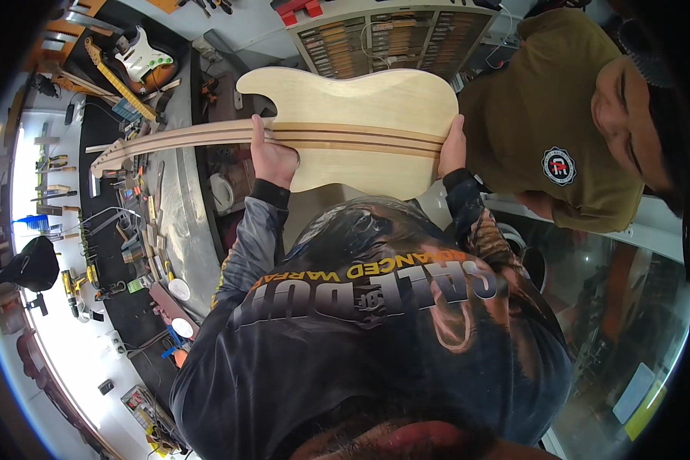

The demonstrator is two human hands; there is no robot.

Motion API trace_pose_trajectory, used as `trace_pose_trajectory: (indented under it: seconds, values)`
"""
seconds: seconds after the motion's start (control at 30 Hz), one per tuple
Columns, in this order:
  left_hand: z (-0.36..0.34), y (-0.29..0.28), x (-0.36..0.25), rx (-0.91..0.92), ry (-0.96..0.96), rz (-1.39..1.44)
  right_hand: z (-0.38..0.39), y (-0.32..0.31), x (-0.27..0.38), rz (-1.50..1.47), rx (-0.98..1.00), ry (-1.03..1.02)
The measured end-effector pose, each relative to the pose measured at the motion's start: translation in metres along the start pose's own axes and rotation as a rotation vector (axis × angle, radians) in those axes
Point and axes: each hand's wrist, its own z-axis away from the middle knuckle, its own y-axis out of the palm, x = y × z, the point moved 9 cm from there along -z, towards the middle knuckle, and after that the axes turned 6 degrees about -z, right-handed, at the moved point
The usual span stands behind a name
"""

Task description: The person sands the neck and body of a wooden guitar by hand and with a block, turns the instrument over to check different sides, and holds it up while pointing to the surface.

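While both hands hold it up in front of the chest, the unfinished guitar body [360, 130] lies flat and level, a pale wood slab with dark and light stripes running lengthwise through its middle and out along the neck [176, 142], which points to the person's left and ends in a bare headstock. The left hand [274, 157] grips the body where the neck joins it, fingers clamped over the near edge with the thumb on top. The right hand [452, 147] holds the opposite butt end, fingers closed around the edge. Beyond the guitar body stands a drawer cabinet [395, 38] with many small compartments; what they hold is too small to tell, though rows of small brownish items show in the openings. To the left, a long dark tabletop [123, 307] carries scattered hand tools, clamps and small parts, and a white round dish [224, 192] sits near the neck. A finished electric guitar [134, 65] with a white pickguard lies at the far left end. Another person in an olive shirt [537, 115] stands close by on the right, just beside the right hand, touching nothing.
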Motion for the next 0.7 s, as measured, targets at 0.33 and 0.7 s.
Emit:
trace_pose_trajectory:
  seconds: [0.33,0.7]
  values:
    - [0.013,-0.002,-0.009,-0.264,0.112,-0.013,0.041,0.116,0.136,0.97,0.054,-1.029]
    - [0.003,-0.03,-0.009,-0.192,0.083,0.0,0.119,0.184,0.064,1.03,0.701,-1.085]
